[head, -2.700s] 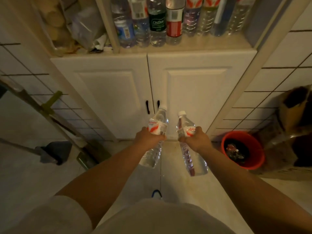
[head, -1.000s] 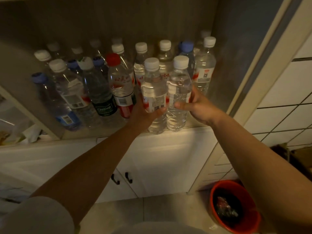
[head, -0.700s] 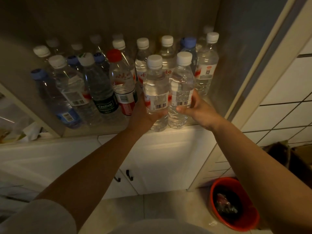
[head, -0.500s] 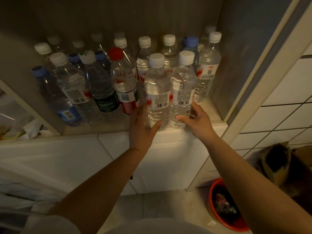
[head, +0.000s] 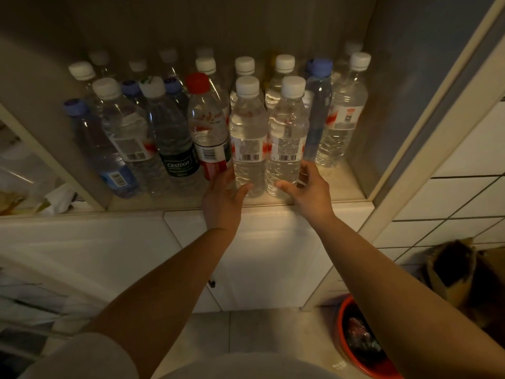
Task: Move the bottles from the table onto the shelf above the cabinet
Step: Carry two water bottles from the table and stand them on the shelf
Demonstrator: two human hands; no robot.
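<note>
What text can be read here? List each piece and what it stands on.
"Cestbon": on the dark label of the dark-labelled bottle in the front row of the shelf.
Red-capped bottle: red script and small print, too blurred to read.
The two front bottles: barcodes and fine print, too small to read.
Right-hand bottle: label print unreadable.

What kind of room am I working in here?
Probably a home kitchen or utility corner: a built-in shelf packed with water bottles above white cabinet doors, tiled wall, red bucket on the floor.
</note>
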